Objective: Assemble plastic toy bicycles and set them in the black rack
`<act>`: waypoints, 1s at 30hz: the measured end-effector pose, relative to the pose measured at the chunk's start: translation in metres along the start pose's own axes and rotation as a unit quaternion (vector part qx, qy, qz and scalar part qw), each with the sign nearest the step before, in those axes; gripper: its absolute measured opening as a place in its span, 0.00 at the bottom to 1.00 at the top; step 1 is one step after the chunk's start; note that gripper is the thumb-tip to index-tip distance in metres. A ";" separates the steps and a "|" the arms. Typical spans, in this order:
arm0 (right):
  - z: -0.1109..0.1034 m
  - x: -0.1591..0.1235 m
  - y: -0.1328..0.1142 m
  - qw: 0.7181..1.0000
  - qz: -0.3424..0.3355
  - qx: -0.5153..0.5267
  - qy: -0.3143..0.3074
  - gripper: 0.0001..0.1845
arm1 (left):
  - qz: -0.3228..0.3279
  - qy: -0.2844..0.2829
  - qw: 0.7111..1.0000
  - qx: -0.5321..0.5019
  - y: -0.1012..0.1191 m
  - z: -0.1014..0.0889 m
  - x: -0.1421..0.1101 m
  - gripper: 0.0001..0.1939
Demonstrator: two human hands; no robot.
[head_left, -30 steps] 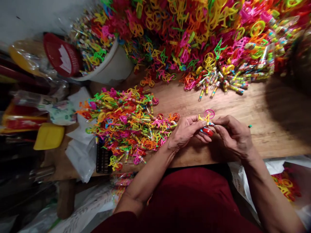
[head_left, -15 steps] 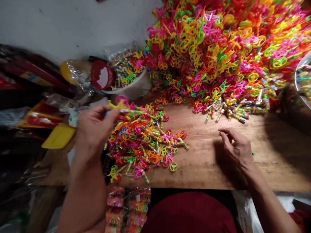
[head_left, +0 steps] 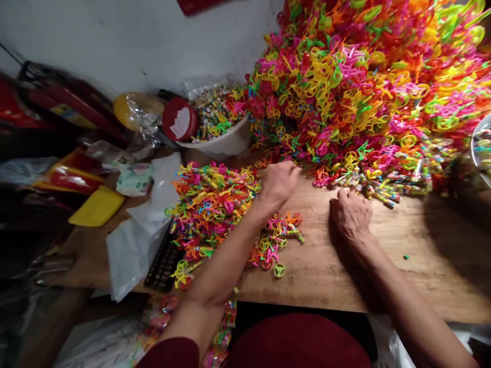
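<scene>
My left hand (head_left: 279, 185) is stretched across the table with its fingers curled closed, close to the lower edge of the big heap of plastic toys (head_left: 326, 92). Whatever its fingers may hold is hidden. Beneath that forearm spreads a smaller pile of colourful wheeled toys and candy-filled tubes (head_left: 215, 204). My right hand (head_left: 352, 213), fingers bent and drawn together, reaches the front of the small patterned tubes (head_left: 379, 191). Its fingertips are partly hidden, so I cannot make out what they pinch.
A white tub (head_left: 226, 143) of tubes stands against the wall, with a red lid (head_left: 179, 120) beside it. At left lie a yellow scoop (head_left: 97, 206), white plastic sheets (head_left: 134, 245) and a black basket (head_left: 163, 263). A clear round container (head_left: 481, 148) is at far right.
My left hand has swung right from above the smaller pile, where it held a yellow toy, to the big heap's edge. My right hand has moved forward and left to the tubes.
</scene>
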State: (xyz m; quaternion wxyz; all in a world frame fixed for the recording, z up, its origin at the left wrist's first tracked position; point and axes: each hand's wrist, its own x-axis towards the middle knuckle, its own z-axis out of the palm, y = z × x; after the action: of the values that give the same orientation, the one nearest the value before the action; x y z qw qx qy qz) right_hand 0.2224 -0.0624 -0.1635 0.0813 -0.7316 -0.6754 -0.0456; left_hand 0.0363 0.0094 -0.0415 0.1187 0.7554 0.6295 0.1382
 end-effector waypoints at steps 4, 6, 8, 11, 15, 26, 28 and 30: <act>-0.003 -0.022 0.013 0.999 0.024 0.022 -0.009 0.11 | 0.022 -0.083 0.996 -0.026 0.030 0.067 0.038 0.21; -0.005 -0.037 0.025 0.996 0.037 0.082 -0.006 0.10 | 0.024 -0.097 0.994 -0.045 0.033 0.083 0.046 0.19; -0.006 -0.053 0.039 0.982 0.044 0.183 0.005 0.13 | 0.027 -0.109 0.992 -0.055 0.030 0.089 0.043 0.13; -0.005 -0.071 0.055 0.927 0.055 0.370 0.015 0.21 | -0.020 -0.136 0.976 -0.170 0.021 0.086 0.023 0.08; -0.005 -0.078 0.050 0.838 0.082 0.538 -0.020 0.14 | -0.155 -0.184 0.843 -0.480 0.009 0.072 -0.010 0.14; -0.034 -0.070 0.005 0.921 -0.038 0.368 0.125 0.15 | -0.272 -0.323 0.541 -0.728 0.010 0.058 -0.052 0.26; -0.035 -0.071 0.006 0.927 -0.050 0.347 0.135 0.16 | -0.292 -0.334 0.511 -0.736 0.012 0.059 -0.054 0.26; -0.036 -0.072 0.008 0.924 -0.045 0.350 0.146 0.14 | -0.286 -0.348 0.510 -0.733 0.013 0.059 -0.056 0.25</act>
State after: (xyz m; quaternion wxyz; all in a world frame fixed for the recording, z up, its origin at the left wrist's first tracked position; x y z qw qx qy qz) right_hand 0.2261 -0.1401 -0.1414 0.4277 -0.6110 -0.6609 0.0840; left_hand 0.0600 -0.0479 -0.0957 0.8726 0.1663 0.3946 0.2348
